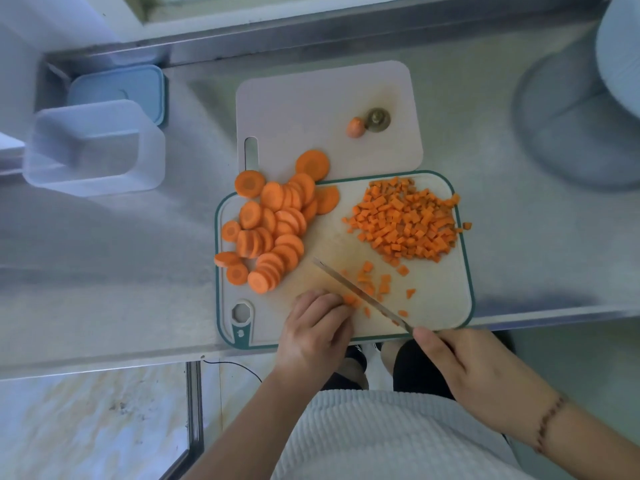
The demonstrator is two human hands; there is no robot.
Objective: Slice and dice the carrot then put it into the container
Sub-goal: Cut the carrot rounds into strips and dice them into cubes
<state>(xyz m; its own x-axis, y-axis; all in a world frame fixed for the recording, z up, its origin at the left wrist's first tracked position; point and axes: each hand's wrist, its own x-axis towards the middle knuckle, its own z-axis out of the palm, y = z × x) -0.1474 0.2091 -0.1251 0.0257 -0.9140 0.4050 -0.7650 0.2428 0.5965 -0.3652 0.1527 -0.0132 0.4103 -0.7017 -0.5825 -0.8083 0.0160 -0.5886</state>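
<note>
Dicing under way on the green-rimmed cutting board (446, 306). Left hand (317, 327) has its fingers (322, 301) curled down, pinning a small remnant of carrot strips (350, 300) at their tips. Right hand (464, 368) has its fingers wrapped round the handle of the knife (360, 293), forefinger extended toward the blade; handle itself hidden under the hand

Blade runs diagonally, its flat passing just beside the left fingertips, touching or nearly so, cannot tell which

- Main risk, as judged: the held remnant is short, so the left fingertips sit right at the cutting line. A stroke drifting toward them, or the piece rolling out from under them, would nick a fingertip
- Loose dice (381, 284) lie scattered just beyond the blade, on the side away from the left fingers; they could skid under the edge and throw the cut off
- Pile of diced carrot (405, 225) sits well beyond the right fingers, crowding the far right edge of the board; one cube (467, 225) is already off onto the table (519, 265). More pushing likely spills others
- Heap of round slices (270, 226) lies beyond the left fingers, some overhanging the board's left rim and the second board (311, 98); a knock could send them onto the table
- Container (93, 147), clear, stands far left of the left fingers, well apart from the dice, so transfer means a long carry with likely droppage
</note>
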